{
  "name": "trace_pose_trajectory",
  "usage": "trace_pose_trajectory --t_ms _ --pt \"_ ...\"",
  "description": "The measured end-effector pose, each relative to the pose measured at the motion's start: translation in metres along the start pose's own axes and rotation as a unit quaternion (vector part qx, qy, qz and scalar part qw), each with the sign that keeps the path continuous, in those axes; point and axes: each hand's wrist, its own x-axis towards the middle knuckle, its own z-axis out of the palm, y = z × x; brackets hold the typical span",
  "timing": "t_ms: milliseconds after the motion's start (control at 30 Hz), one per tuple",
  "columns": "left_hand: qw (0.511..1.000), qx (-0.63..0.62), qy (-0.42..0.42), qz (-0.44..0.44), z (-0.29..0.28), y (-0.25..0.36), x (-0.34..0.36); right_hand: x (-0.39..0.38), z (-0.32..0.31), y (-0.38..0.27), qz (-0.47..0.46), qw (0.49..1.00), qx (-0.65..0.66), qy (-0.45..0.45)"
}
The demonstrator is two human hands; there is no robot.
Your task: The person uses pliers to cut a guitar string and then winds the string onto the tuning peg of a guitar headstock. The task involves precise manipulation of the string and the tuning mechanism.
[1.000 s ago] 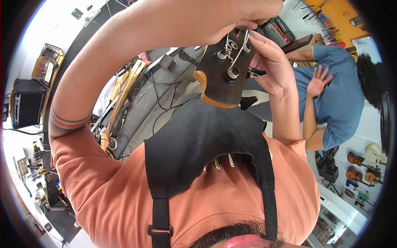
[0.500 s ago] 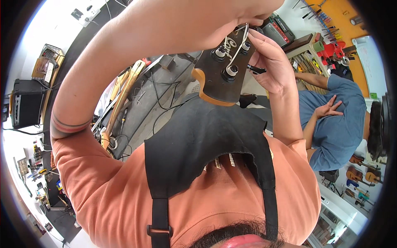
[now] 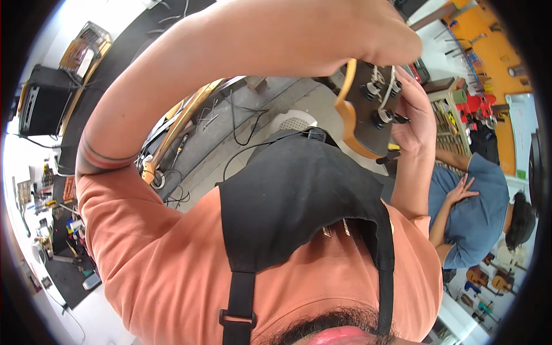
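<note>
Head view, looking down past an orange T-shirt [image 3: 310, 287] and a black leather-like apron [image 3: 287, 184] onto a bass guitar headstock [image 3: 363, 131], raised right of centre and tilted, with a dark face and a pale wooden edge. On that face, silvery strings [image 3: 388, 96] wound round tuning posts [image 3: 383, 117]. Over the upper end, the left hand [image 3: 382, 39], back turned to the camera and fingers hidden; cannot tell how far closed, or on what. Along the right edge, just beside a black tuning key [image 3: 402, 119], the right hand [image 3: 414, 112], loosely curved, palm toward the headstock, fingertips out of sight; cannot tell whether gripping. Off to the left, a long wooden guitar neck [image 3: 185, 123] and a black amplifier [image 3: 47, 103]. Far right, a co-worker in a blue shirt [image 3: 480, 204], one hand [image 3: 462, 191] against the back, near wall-hung guitars [image 3: 476, 276].
</note>
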Motion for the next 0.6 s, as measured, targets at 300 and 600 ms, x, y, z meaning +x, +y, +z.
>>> trace_pose_trajectory --t_ms 300,600 --pt "0.998 0.031 0.042 0.043 0.002 0.006 -0.008 0.0 -0.005 0.004 -0.013 1.0 -0.011 0.004" --pt "0.997 0.028 0.016 0.066 0.0 0.003 -0.013 0.004 0.002 0.007 -0.007 0.999 0.012 -0.035"
